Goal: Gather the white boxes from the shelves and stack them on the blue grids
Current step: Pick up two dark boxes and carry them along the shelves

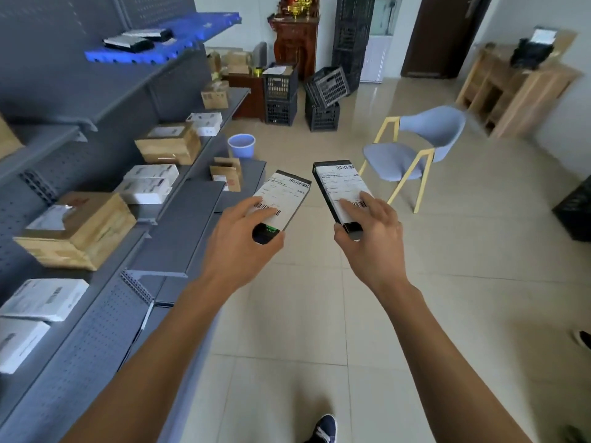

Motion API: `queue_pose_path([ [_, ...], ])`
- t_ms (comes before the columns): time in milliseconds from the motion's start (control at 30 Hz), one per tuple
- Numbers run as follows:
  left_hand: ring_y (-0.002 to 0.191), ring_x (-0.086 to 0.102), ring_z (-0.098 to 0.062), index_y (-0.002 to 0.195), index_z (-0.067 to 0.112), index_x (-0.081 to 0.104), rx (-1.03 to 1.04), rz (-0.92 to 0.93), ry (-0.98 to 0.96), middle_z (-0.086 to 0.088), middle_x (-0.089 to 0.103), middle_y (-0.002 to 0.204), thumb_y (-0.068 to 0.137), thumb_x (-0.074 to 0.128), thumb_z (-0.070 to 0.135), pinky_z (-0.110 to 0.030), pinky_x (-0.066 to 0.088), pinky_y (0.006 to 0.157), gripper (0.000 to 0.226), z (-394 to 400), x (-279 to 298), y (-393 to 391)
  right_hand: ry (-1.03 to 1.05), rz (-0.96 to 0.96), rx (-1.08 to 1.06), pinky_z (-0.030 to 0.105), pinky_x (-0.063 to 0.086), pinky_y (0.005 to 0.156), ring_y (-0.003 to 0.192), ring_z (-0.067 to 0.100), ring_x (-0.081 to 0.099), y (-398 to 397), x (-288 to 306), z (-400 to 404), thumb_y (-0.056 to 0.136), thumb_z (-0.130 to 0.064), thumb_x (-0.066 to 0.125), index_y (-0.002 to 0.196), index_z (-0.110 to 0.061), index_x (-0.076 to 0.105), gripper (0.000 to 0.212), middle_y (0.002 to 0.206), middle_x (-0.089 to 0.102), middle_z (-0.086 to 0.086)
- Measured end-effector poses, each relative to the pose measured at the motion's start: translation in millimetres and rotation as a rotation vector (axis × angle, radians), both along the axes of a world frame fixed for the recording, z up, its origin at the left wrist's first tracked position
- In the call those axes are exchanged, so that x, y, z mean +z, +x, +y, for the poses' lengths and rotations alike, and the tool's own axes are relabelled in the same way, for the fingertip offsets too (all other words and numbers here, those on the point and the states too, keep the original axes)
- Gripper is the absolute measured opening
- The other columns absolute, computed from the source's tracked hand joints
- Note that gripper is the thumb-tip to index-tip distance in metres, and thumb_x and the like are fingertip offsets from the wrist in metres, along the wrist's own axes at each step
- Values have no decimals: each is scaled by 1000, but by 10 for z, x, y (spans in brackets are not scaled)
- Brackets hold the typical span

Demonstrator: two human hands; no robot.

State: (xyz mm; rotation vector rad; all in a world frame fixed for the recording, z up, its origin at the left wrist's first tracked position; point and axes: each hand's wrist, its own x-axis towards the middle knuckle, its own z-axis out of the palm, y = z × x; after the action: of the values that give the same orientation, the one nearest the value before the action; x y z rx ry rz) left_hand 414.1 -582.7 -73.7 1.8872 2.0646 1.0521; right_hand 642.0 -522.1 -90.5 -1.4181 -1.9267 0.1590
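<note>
Gripping one labelled box each, the left hand [246, 231] and right hand [371, 233] are held over the floor: left box [283, 199], right box [340, 190]. White boxes [150, 183] are kept on grey shelves [96, 330]; farther up, a blue grid [179, 36] is seen.

Grey shelving [179, 187] is crowding the left side; a blue chair [415, 148] is standing ahead-right; tiled floor [463, 282] between is lying open.

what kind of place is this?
Probably a small parcel storeroom or pickup point: grey metal shelving stacked with labelled cardboard boxes and white parcels, plus black plastic crates on a tiled floor.
</note>
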Motion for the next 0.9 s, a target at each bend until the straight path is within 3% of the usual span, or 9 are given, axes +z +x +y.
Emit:
queue_pose_path([
  [400, 133, 46, -17, 129, 27, 68, 30, 4, -1, 9, 50, 149, 85, 75, 38, -37, 43, 105, 46, 1477, 4, 73, -35, -35, 69, 47, 39, 100, 136, 33, 42, 56, 37, 1570, 86, -33, 70, 129, -29, 65, 43, 147, 51, 3],
  [567, 134, 44, -16, 130, 28, 67, 75, -18, -14, 9, 48, 151, 86, 75, 39, -35, 41, 105, 46, 2072, -114, -250, -42, -48, 101, 50, 44, 98, 133, 35, 45, -243, -33, 2219, 86, -35, 66, 127, -26, 66, 42, 145, 52, 5],
  [767, 133, 46, -16, 130, 27, 67, 98, -71, -24, 8, 48, 151, 87, 75, 38, -36, 44, 107, 46, 2847, -301, -900, -72, -88, 109, 48, 35, 104, 139, 31, 38, -797, -20, 3070, 89, -31, 69, 132, -26, 64, 44, 150, 48, 4],
  [900, 134, 48, -18, 128, 27, 69, 97, -78, 8, 8, 51, 149, 85, 75, 39, -41, 45, 109, 46, 3413, -230, -1335, -66, -77, 121, 49, 37, 105, 137, 34, 42, -1199, 82, 3588, 87, -30, 71, 129, -25, 65, 43, 148, 51, 6],
])
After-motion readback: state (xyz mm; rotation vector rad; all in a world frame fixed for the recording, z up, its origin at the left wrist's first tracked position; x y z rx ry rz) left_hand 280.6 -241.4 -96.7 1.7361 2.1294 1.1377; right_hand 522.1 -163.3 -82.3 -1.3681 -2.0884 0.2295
